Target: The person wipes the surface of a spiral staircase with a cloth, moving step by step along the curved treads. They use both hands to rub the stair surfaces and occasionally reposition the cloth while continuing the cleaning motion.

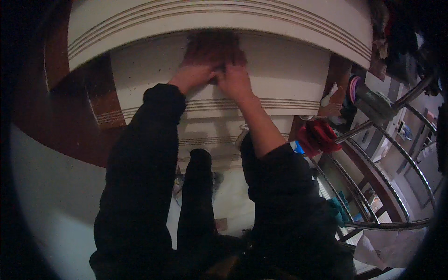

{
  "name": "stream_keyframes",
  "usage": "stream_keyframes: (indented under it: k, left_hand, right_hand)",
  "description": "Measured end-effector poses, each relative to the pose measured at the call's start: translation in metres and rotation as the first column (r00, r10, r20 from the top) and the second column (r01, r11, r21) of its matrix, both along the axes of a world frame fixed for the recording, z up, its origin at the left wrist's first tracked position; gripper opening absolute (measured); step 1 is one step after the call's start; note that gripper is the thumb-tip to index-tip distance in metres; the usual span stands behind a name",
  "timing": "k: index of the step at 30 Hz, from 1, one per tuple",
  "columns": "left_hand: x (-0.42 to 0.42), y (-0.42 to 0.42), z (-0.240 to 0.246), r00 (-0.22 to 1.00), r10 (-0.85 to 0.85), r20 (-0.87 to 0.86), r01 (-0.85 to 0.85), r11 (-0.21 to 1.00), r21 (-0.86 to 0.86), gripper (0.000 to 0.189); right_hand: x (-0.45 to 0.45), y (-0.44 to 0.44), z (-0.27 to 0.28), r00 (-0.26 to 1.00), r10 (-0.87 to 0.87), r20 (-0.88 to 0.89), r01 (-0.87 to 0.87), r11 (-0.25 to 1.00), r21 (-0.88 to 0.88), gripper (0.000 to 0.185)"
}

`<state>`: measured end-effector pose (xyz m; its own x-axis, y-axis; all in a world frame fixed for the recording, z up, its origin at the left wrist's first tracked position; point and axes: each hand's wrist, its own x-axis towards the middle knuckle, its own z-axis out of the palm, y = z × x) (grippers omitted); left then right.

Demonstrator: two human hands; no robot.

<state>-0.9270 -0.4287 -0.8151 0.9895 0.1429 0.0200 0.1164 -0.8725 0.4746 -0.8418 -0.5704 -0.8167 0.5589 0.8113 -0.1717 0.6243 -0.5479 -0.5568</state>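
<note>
Both my hands press on a dark reddish cloth (213, 47) that lies on a pale stair tread (276, 70), under the overhanging edge of the step above. My left hand (196, 75) is at the cloth's left part, and my right hand (235, 77) is beside it, the two touching or nearly so. The fingers are blurred and partly lost against the dark cloth. Grooved lines run along the tread's front edge. Small dark specks lie on the tread to the left of my left hand.
A metal railing (392, 140) with twisted bars stands at the right, with a bundled red cloth (317, 137) and a teal cloth (337, 210) by it. A dark red-brown skirting (70, 115) steps down along the left wall. Lower steps descend beneath my arms.
</note>
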Motion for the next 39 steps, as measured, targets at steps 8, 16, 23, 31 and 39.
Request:
stream_keyframes:
  k: [8, 16, 23, 31, 39]
  left_hand:
    - [-0.169, 0.031, 0.008, 0.894, 0.308, -0.326, -0.232, 0.94, 0.25, 0.046]
    - [-0.272, -0.057, 0.031, 0.809, 0.369, -0.457, -0.352, 0.928, 0.126, 0.05]
    - [-0.179, -0.098, 0.041, 0.953, 0.206, -0.22, -0.214, 0.977, -0.011, 0.038]
    - [-0.033, -0.163, 0.021, 0.983, -0.106, -0.151, 0.135, 0.972, 0.194, 0.033]
    - [-0.047, -0.071, -0.01, 0.989, -0.131, -0.07, 0.14, 0.98, 0.138, 0.041]
  right_hand:
    - [-0.135, 0.073, 0.011, 0.966, 0.259, 0.001, -0.259, 0.966, -0.012, 0.059]
    - [-0.219, 0.016, 0.017, 0.91, 0.288, -0.298, -0.269, 0.958, 0.101, 0.041]
    - [-0.131, -0.07, 0.028, 0.972, 0.115, -0.206, -0.039, 0.939, 0.34, 0.04]
    - [-0.048, -0.142, 0.036, 0.957, -0.214, -0.198, 0.22, 0.975, 0.01, 0.057]
    - [-0.077, -0.08, 0.019, 0.975, -0.167, -0.148, 0.183, 0.977, 0.106, 0.077]
